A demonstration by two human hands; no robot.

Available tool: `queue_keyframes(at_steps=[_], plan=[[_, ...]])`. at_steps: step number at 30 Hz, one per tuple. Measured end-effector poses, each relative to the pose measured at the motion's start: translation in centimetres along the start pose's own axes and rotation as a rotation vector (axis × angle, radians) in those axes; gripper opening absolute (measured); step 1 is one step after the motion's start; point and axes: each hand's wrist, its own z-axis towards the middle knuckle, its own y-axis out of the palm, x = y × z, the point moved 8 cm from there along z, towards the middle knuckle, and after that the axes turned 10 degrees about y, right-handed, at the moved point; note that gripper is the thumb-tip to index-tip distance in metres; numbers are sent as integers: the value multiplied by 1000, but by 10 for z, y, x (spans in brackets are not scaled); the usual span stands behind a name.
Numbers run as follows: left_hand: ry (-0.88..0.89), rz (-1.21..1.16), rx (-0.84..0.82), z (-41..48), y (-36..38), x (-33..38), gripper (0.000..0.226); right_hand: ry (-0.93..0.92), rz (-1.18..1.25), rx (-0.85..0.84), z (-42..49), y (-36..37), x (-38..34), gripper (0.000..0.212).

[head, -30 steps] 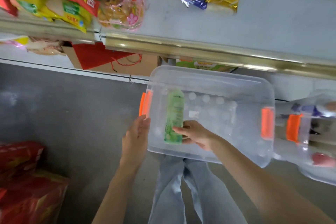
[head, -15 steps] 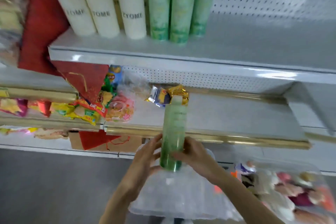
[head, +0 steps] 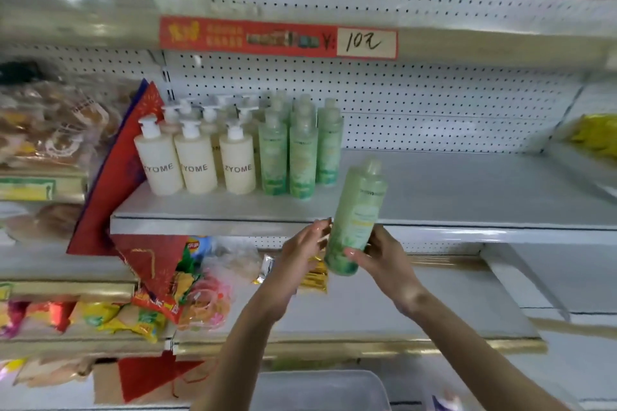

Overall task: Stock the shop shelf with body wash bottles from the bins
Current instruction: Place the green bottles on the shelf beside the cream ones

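now, the right grip (head: 384, 260) is curled round the lower half of a green body wash bottle (head: 357, 220), held cap up and slightly tilted in front of the white shelf (head: 467, 190) edge, off the board. the left grip (head: 297, 257) is loose, fingers straight, tips at the bottle's left side. on the shelf, matching green bottles (head: 290, 157) stand just beside cream zyome pump bottles (head: 197, 160). a clear bin (head: 320, 390) sits below.

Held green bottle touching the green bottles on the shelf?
Apart. Head view: the held green bottle, gripped by the right hand, is lower right of the shelved green bottles, with bare shelf showing between them.
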Motion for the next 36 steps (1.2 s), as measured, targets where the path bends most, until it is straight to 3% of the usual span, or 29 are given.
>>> queue_keyframes(at_steps=[6, 11, 18, 26, 31, 36], plan=[[83, 60, 375, 35, -71, 29, 39, 2, 1, 59, 45, -7, -18, 36], [92, 162, 458, 66, -114, 23, 55, 15, 0, 85, 79, -2, -17, 35], [101, 289, 396, 99, -129, 1, 63, 23, -33, 168, 119, 4, -11, 35], [235, 366, 219, 121, -122, -4, 49, -10, -89, 108, 153, 15, -10, 42], [206, 398, 105, 128, -117, -14, 80, -21, -107, 163, 165, 17, -9, 45], [163, 380, 77, 129, -121, -20, 77, -32, -192, 203, 168, 18, -7, 49]])
